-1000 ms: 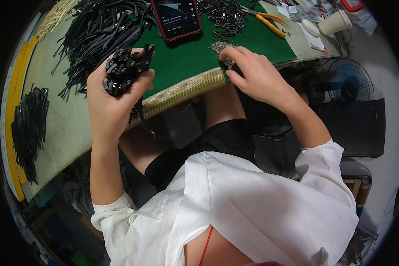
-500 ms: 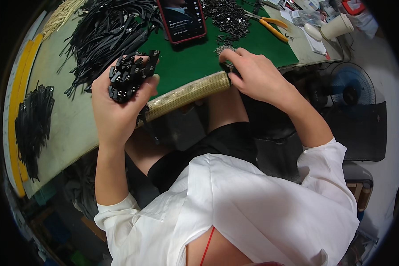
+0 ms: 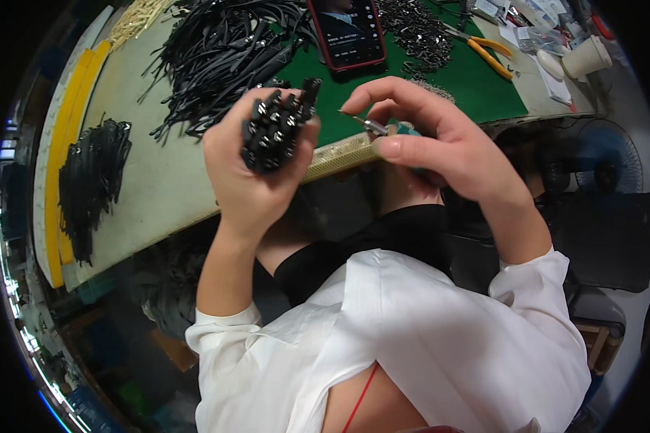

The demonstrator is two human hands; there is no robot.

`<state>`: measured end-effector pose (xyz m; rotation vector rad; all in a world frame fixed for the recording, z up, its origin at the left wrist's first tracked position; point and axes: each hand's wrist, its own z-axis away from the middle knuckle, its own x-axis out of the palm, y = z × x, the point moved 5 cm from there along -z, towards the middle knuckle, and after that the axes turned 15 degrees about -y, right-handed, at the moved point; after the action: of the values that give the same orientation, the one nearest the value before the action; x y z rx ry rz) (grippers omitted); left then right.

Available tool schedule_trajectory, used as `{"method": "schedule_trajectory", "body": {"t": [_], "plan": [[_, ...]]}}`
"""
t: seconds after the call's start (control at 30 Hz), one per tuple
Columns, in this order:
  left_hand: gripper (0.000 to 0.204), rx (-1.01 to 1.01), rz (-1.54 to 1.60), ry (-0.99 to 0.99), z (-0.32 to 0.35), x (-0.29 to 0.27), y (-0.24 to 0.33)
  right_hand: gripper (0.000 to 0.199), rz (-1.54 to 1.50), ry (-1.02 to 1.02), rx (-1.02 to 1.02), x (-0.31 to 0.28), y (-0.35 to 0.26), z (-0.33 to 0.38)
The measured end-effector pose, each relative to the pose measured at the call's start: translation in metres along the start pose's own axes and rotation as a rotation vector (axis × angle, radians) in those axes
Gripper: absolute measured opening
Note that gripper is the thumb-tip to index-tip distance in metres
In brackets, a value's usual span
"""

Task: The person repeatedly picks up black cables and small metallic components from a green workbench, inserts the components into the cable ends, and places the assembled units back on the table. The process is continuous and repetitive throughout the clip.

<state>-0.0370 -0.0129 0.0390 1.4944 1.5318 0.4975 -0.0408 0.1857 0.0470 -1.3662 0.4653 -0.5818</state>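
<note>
white shirt (image 3: 440, 332), black shorts (image 3: 390, 234)

Glossy black ends, dotted with bright metal, are shown by the strip bundle (image 3: 273, 137). On the slim tool (image 3: 374, 127), polished metal is joined to teal, seemingly plastic material. A dull sheen is given off by the heaped black strips (image 3: 220, 61). The phone (image 3: 348, 32) is faced with smooth, glossy glass. The green mat (image 3: 484, 97) is finished matt, the edge roll (image 3: 339, 160) mesh-textured. The 2 orange handles of the pliers (image 3: 490, 58) are seen as smooth plastic. Soft, matt cloth is seen in the white shirt (image 3: 440, 325).
</note>
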Motion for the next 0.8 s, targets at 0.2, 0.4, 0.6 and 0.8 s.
{"method": "schedule_trajectory", "body": {"t": [0.2,0.4,0.6,0.8], "plan": [[0.029,0.131,-0.423,0.001,0.002,0.005,0.019,0.034,-0.250,0.013,-0.128,0.020,-0.005,-0.011],[0.031,0.252,-0.579,0.017,0.001,0.009,0.023,0.030,-0.309,0.044,-0.060,0.022,-0.002,-0.009],[0.032,0.283,-0.641,-0.069,0.001,0.007,0.017,0.030,0.260,0.306,-0.247,0.021,0.007,-0.016],[0.032,0.068,-0.669,-0.101,0.003,-0.002,0.011,0.050,1.069,0.470,-0.280,0.039,0.005,-0.028]]}}
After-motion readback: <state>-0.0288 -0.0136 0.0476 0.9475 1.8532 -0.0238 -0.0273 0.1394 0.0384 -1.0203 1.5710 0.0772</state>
